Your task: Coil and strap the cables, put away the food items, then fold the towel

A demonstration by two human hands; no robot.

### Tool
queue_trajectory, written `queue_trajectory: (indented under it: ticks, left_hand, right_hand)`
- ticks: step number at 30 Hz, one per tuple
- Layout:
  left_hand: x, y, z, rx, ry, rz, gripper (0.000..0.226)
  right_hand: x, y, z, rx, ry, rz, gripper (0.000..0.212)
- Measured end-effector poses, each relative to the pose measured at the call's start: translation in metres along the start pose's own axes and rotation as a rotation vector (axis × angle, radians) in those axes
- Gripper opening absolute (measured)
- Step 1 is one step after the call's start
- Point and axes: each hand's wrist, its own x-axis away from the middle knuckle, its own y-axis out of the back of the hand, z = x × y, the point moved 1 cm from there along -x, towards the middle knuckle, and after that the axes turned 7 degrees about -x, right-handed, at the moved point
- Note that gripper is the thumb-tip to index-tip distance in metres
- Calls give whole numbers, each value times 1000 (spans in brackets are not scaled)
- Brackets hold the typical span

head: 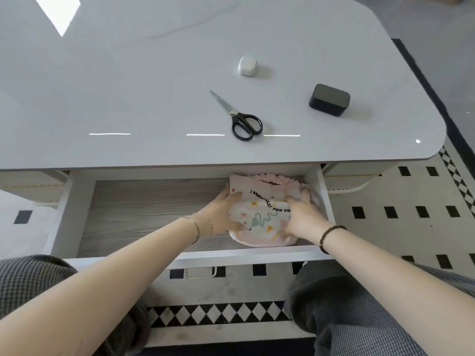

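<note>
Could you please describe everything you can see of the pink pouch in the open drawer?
The pink pouch looks like soft cloth, pale pink with a white panel printed in black letters, partly readable as "FOR YO", plus small yellow, red and green doodles. Its far edge is gathered into ruffles. It lies at the right end of the open drawer, on the wood-grain bottom. The left hand grips its left side and the right hand its right side.

Home living room: glossy coffee table [128, 86], tiled floor [401, 201]
</note>
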Motion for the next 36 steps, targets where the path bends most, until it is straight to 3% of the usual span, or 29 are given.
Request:
queue_trajectory:
  ticks: [2, 4, 7, 9, 12, 14, 16, 20, 22, 28, 32, 36]
  left_hand:
    - [0, -4, 3, -227, -20, -19, 94]
    - [0, -8, 6, -437, -16, -23, 94]
    - [-1, -13, 6, -641, 26, -13, 96]
    - [-1, -12, -1, -708, 80, 48, 97]
    - [11, 7, -28, -720, 122, 99, 70]
    - [21, 30, -49, -666, 92, 3, 41]
    - [32, 57, -66, -522, 45, -122, 33]
    - [51, 109, -70, -233, -11, -442, 26]
    - [57, 126, -57, -189, -27, -553, 25]
    - [76, 145, -15, -189, -17, -664, 22]
    - [78, 152, 0, -277, -15, -663, 24]
    - [75, 155, 12, -344, 15, -621, 27]
  right_hand:
    - [2, -2, -1, 26, 29, -6, 81]
    - [4, -2, -2, 44, 35, 29, 86]
    - [6, 2, -1, 108, 33, 68, 99]
    - [9, 5, 4, 146, 27, 90, 95]
    - [21, 26, 27, 352, 98, 14, 56]
    - [34, 48, 52, 385, 216, -99, 31]
    - [52, 73, 76, 236, 317, -211, 17]
    - [68, 112, 106, -39, 460, -423, 13]
    - [58, 122, 116, -64, 540, -485, 16]
    - [13, 126, 151, -155, 590, -511, 33]
    - [-5, 118, 164, -32, 476, -493, 59]
    - [-15, 109, 166, 33, 370, -445, 53]
